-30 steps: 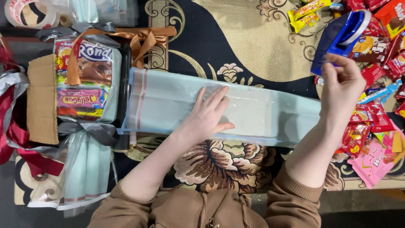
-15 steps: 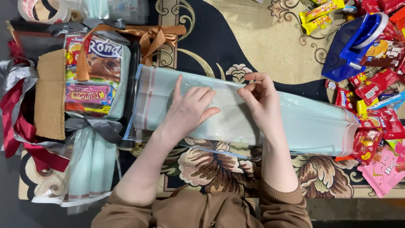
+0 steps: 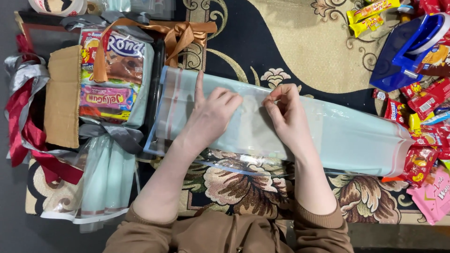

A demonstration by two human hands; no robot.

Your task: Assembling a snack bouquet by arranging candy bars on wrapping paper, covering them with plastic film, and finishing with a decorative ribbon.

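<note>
Left hand [image 3: 211, 110] flat and right hand [image 3: 286, 110] pinching the pale wrapping sheet [image 3: 356, 136] mid-rug [image 3: 290, 51], sheet folded over, not yet taped.

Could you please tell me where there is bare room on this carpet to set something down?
The carpet is bare between the pale wrapping sheet, the blue tape dispenser and the brown ribbon. Another strip lies below the sheet. The snack pile crowds the right; the wrapped snack bundle crowds the left.
</note>
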